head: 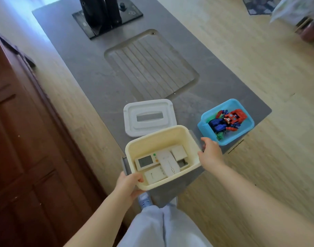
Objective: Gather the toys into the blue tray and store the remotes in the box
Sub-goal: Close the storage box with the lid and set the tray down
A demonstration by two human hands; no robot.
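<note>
Both hands, left hand and right hand, are clenching the box rims at the worktop edge, lid just beyond, blue tray right of the right grip.

One cream box, one white lid, one blue tray; at least three remotes inside the box; the toys too tangled to count.

Soft daylight enters from the upper left, edges bow from wide-angle distortion, and the whole view is slightly blurred.
</note>
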